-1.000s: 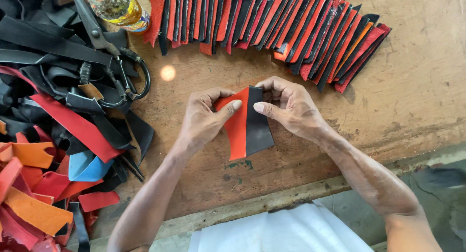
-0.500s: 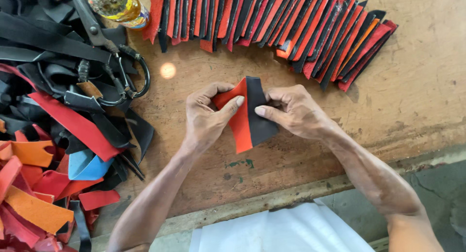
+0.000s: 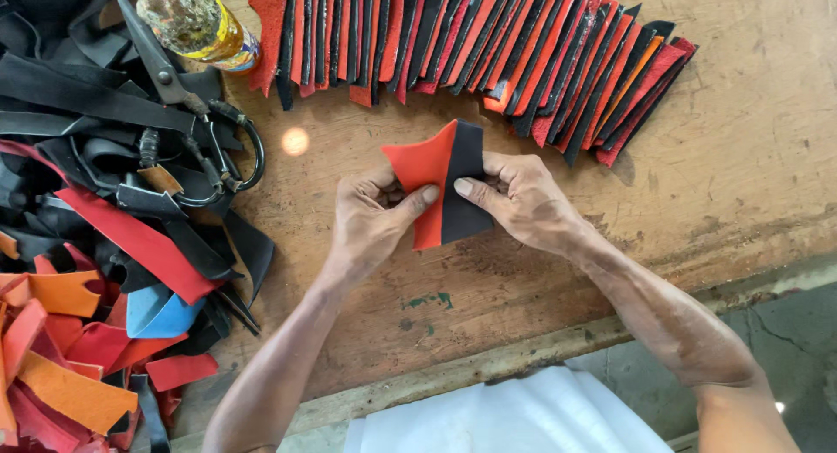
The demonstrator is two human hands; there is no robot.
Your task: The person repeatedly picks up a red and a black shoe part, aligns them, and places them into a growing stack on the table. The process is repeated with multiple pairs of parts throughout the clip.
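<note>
- Left hand [image 3: 370, 222] pinches the red curved leather piece [image 3: 425, 170], thumb on top.
- Right hand [image 3: 523, 200] grips the black curved leather piece [image 3: 464, 187] beside it.
- Both pieces are held touching, above the worn wooden table [image 3: 741, 156].

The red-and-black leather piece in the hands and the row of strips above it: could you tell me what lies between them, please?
Only bare wooden table separates the red-and-black leather piece from the row of strips, seen in the head view.

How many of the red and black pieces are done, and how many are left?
Done: a long row of red-and-black pairs lies fanned along the top of the table. In hand: the left hand and right hand press one red piece against one black piece. Left: a big heap of scraps at the left.
</note>
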